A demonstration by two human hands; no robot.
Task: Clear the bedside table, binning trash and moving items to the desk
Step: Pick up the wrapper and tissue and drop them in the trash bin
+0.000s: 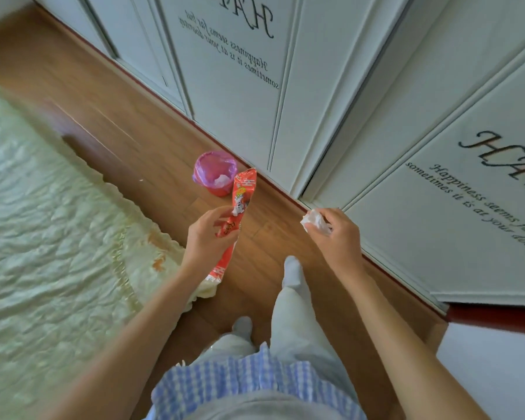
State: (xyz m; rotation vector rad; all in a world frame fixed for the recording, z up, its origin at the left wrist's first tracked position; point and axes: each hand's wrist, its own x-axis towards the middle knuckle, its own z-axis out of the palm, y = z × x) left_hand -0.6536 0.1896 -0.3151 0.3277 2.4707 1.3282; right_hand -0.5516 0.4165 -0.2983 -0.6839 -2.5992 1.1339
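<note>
The left hand (208, 234) was curled round the middle of a long red snack wrapper (235, 219), thumb and fingers pinching it w/ both ends sticking out, top end toward the bin, bottom end hanging below the wrist; the right hand (335, 234) was closed round a crumpled white tissue (314, 221), fingertips bunched on it; both bits of trash were held in the air above the floor, not yet over the bin; wrapper looked light, thin & floppy, prob slippery film, so a mid-length pinch seemed right, and it might flutter when let go; tissue looked soft, near weightless, ok to squeeze anywhere; the small red bin (217, 177) w/ a pink liner stood on the wood floor (152, 137) ahead, close to the white wardrobe doors (331, 86), already w/ some white scrap inside; its mouth was small, so both drops prob needed to be made from right above it; the bed (43, 207) w/ pale quilt lay to the left, the person's socked feet below; nothing stood btwn hands & bin; bedside table & desk not in view
</note>
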